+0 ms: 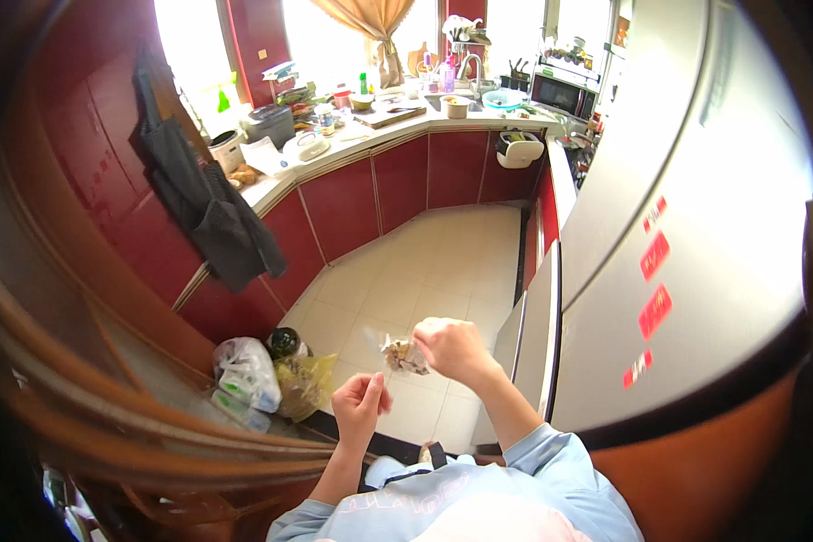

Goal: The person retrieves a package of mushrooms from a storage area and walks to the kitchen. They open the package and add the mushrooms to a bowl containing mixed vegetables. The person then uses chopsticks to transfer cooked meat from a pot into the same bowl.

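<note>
Pinched in my right hand point(450, 347) is a small clear plastic bag point(404, 355) with brownish pieces inside, held over the tiled floor. My left hand point(362, 400) is raised to the lower left of the bag, apart from it, with fingers curled and the thumb up. Whether a thin part of the bag or anything else is between its fingers cannot be told.
Left of my hands, a white plastic bag point(247, 372), a yellow bag point(305, 386) and a dark round container point(285, 342) stand on the floor. A refrigerator point(623, 271) rises at the right. Dark red cabinets point(342, 203) carry a cluttered counter ahead. An apron point(210, 210) hangs at the left.
</note>
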`<state>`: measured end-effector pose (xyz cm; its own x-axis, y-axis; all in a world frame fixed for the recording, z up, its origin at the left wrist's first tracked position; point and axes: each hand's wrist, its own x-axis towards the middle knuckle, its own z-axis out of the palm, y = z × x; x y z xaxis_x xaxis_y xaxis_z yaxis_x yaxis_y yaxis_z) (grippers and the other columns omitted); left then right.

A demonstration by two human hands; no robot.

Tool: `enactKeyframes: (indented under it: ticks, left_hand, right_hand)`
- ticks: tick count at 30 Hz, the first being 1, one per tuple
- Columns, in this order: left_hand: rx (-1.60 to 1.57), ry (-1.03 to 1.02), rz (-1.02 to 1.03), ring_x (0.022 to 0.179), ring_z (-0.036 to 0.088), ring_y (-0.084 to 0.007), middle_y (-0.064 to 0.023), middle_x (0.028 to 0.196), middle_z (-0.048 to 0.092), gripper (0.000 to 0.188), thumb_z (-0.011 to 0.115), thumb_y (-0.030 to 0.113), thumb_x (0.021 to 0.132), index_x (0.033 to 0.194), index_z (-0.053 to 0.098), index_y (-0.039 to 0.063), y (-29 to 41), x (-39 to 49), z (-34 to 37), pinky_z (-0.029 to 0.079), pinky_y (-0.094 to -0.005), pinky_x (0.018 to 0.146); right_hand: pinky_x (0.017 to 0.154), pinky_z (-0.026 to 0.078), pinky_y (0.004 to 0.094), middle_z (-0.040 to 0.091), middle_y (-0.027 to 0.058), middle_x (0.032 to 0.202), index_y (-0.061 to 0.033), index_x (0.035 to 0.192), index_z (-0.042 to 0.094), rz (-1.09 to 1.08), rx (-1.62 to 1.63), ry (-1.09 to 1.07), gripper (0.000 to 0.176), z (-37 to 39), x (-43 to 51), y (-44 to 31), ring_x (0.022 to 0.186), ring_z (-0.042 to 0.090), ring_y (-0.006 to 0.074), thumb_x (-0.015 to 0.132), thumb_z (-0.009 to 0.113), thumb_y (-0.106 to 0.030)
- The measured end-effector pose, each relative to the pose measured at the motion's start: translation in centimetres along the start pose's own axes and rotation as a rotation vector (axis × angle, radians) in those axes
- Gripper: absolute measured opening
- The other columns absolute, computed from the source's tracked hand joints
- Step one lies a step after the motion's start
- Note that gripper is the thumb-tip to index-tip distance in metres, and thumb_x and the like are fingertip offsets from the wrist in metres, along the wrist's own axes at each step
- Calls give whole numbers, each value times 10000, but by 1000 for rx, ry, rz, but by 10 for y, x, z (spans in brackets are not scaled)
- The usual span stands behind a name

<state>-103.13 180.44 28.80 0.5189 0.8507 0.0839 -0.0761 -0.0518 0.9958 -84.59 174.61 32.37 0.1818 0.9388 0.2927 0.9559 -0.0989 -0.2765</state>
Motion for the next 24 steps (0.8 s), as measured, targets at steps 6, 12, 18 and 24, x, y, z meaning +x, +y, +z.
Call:
enactKeyframes:
  ticks: [6, 12, 18, 24]
  left_hand:
    - [680, -202, 756, 872, 630, -293, -112, 1002, 650, 279, 685, 50, 733, 1009, 645, 38, -35, 168, 59, 512, -334, 744]
    - [620, -515, 325, 782, 638, -299, -118, 839, 667, 178, 651, 184, 801, 940, 674, 74, -67, 339, 107, 503, -358, 680]
    - [729, -748, 558, 682, 619, -289, -113, 696, 627, 104, 640, 151, 772, 770, 637, 46, -70, 511, 176, 492, -361, 616]
    - [635, -764, 860, 637, 626, -253, -76, 652, 619, 59, 650, 122, 733, 716, 624, 72, -95, 651, 265, 498, -342, 577]
  right_hand:
    - [620, 520, 339, 617, 71, 784, -66, 807, 595, -196, -90, -128, 87, 27, 84, 93, 741, 634, 222, 794, 565, -147]
    - [601, 517, 299, 613, 62, 768, -79, 766, 582, -194, -195, -100, 37, 38, 198, 202, 755, 632, 193, 772, 570, -113]
    - [575, 507, 297, 568, 37, 739, -96, 759, 553, -108, -316, -32, 73, 33, 297, 309, 710, 605, 175, 781, 577, -161]
    - [561, 495, 347, 582, 63, 734, -84, 753, 547, -36, -10, 62, 106, 29, 378, 451, 666, 609, 235, 777, 577, -182]
